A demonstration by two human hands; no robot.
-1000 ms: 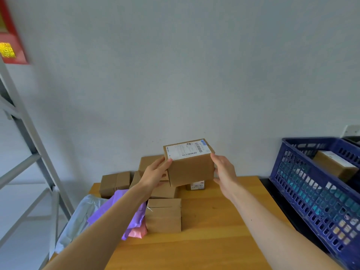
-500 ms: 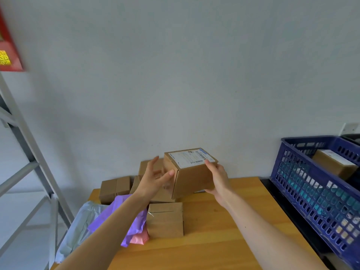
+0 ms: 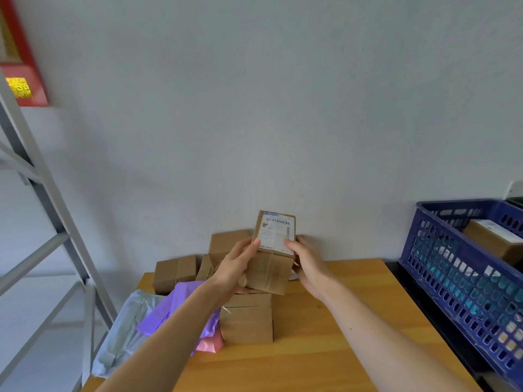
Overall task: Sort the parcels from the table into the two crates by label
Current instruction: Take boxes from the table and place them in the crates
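Note:
I hold a brown cardboard parcel (image 3: 271, 263) above the wooden table (image 3: 339, 321), its white barcode label (image 3: 276, 233) on the top face, turned toward me. My left hand (image 3: 236, 268) grips its left side with the thumb at the label's edge. My right hand (image 3: 307, 260) grips the right side. Under and behind it lie more brown parcels: one at the front (image 3: 246, 321), one at the left (image 3: 175, 272), one at the back (image 3: 227, 241). A purple mailer (image 3: 169, 309), a pink mailer (image 3: 210, 343) and a grey mailer (image 3: 124, 329) lie at the table's left.
A blue slatted crate (image 3: 464, 281) stands right of the table and holds a labelled brown box (image 3: 493, 239). A grey metal rack (image 3: 42, 193) rises at the left. A plain wall is close behind the table.
The parcel has been turned in my hands, so its label now faces me more squarely and its short side points at me. Both hands shifted their grip around it.

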